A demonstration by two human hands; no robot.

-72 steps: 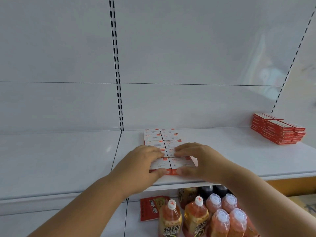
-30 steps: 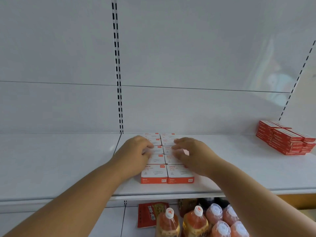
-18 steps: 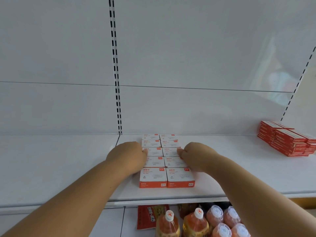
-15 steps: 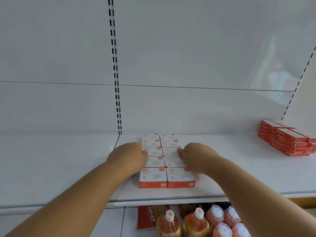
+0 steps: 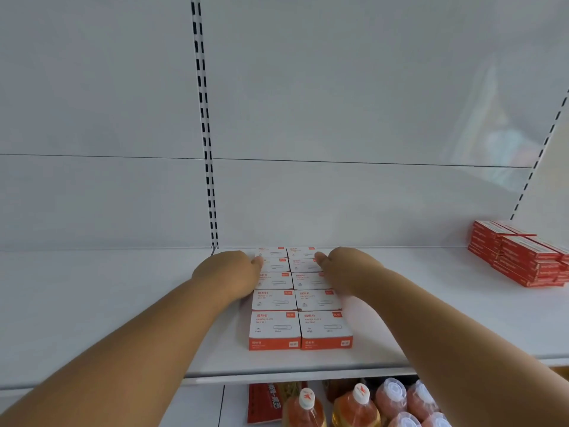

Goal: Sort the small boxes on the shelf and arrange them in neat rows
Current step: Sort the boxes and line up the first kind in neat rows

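From the head camera, small white-and-orange boxes lie on a white shelf in two columns side by side, five rows deep, running from near the front edge back to the rear wall. The left hand presses flat against the left side of the block at its back rows, fingers together; the right hand presses the right side opposite it, so the boxes sit squeezed between both hands, neither hand wrapped around any single box. A stack of red boxes sits well apart at the shelf's right end. Bottles stand on the level below.
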